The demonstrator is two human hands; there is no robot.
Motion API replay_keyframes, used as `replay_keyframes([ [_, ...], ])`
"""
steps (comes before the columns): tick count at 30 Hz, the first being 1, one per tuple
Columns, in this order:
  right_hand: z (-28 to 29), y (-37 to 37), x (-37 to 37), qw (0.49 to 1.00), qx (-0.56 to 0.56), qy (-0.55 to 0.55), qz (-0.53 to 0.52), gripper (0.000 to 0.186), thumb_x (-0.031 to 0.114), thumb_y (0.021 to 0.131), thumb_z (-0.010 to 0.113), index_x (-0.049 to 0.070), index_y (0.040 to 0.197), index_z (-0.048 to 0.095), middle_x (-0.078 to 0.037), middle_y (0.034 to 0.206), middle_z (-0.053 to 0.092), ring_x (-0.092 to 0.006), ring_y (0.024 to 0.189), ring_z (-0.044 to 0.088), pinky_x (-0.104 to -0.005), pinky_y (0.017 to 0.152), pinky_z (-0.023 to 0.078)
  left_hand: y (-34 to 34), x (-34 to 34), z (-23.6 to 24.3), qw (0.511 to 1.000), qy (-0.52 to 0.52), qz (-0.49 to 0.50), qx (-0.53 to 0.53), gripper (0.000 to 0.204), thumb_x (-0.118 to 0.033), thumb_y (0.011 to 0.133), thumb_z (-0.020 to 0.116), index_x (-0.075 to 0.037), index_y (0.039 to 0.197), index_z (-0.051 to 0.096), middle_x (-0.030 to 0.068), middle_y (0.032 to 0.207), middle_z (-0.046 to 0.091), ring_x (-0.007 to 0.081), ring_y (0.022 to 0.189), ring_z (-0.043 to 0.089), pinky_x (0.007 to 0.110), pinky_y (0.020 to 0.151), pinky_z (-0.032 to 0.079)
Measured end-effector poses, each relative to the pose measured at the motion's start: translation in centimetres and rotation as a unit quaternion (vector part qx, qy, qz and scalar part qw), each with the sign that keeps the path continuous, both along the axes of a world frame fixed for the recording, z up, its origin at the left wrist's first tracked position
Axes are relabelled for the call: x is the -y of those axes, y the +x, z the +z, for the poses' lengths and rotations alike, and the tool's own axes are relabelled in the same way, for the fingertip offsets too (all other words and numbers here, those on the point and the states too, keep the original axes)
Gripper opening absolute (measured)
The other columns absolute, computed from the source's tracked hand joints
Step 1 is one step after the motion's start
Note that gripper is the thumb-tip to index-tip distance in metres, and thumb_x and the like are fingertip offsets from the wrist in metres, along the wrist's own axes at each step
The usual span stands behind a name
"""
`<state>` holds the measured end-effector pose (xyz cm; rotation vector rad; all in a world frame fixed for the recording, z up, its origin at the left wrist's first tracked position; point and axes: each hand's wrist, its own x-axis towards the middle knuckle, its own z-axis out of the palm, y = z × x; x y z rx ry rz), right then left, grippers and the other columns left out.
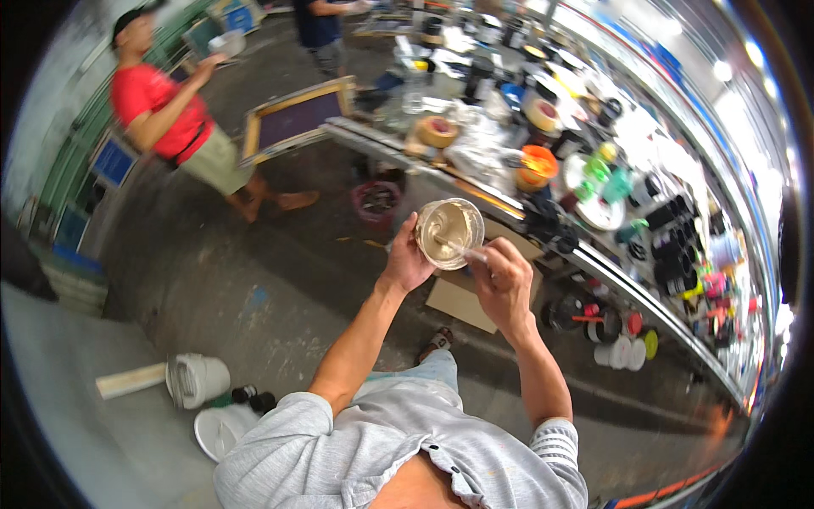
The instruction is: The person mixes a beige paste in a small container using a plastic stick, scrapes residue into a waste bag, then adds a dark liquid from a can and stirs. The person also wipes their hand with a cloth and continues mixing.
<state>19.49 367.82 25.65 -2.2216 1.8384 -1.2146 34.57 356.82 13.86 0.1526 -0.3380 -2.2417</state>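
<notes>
In front of my chest, a clear round plastic tub (476,227) is tilted so its mouth faces up at me. Thick beige, paint-like paste (443,222) coats its inside. My left hand (408,261) is wrapped around the tub's left side, thumb near the rim. My right hand (505,282) pinches a thin, pale stirring stick (462,248), whose lower end dips into the paste. The fingers hide the stick's upper end, so I cannot tell its full shape.
A long workbench (627,276) crowded with tubs, bottles and tape rolls (437,131) runs along the right. Below it are a pink bin (378,202) and cardboard (458,301). A wood-framed screen (297,117) juts out near a co-worker in red (157,106). White buckets (199,380) stand lower left.
</notes>
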Motion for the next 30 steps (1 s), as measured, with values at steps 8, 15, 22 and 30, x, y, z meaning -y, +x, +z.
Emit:
replay_keyframes([
  [8,-0.9,25.2,3.6,0.971,0.032,-0.020,0.235,0.015,0.000,0.083,0.068,0.000,0.099,0.067,-0.014,0.084,0.064,-0.0301,0.073,0.064,-0.0395,0.064,0.052,29.2,-3.1,2.1,0.954,-0.072,0.288,0.038,0.058,-0.045,0.108,0.031,-0.008,0.152,0.040,0.0108,0.151,0.049,0.0268,0.138,0.047,0.046,0.117,0.036],
  [15,-2.3,43.4,8.0,0.910,0.180,0.076,0.365,0.021,-0.004,0.083,0.068,0.001,0.104,0.071,-0.015,0.088,0.066,-0.0316,0.078,0.067,-0.0374,0.068,0.054,46.5,-8.1,1.4,0.873,-0.040,0.484,0.045,0.057,-0.042,0.109,0.026,-0.006,0.151,0.040,0.0127,0.153,0.044,0.0296,0.139,0.046,0.049,0.117,0.036],
  [22,-4.7,57.7,16.3,0.810,0.060,-0.019,0.584,0.032,-0.002,0.072,0.072,0.005,0.103,0.074,-0.011,0.099,0.069,-0.0283,0.092,0.067,-0.0372,0.075,0.058,61.9,-7.5,-4.8,0.827,-0.064,0.553,0.081,0.055,-0.040,0.103,0.047,-0.008,0.147,0.043,0.0135,0.146,0.050,0.0307,0.135,0.048,0.051,0.114,0.040],
  [30,-6.8,74.8,28.7,0.758,0.062,-0.011,0.649,0.030,0.003,0.065,0.070,0.005,0.095,0.074,-0.009,0.098,0.069,-0.0273,0.102,0.064,-0.0387,0.075,0.060,73.8,1.5,-4.9,0.342,-0.101,0.586,0.728,0.065,-0.028,0.084,0.079,-0.003,0.138,0.054,0.0183,0.139,0.055,0.0370,0.126,0.054,0.047,0.106,0.045],
])
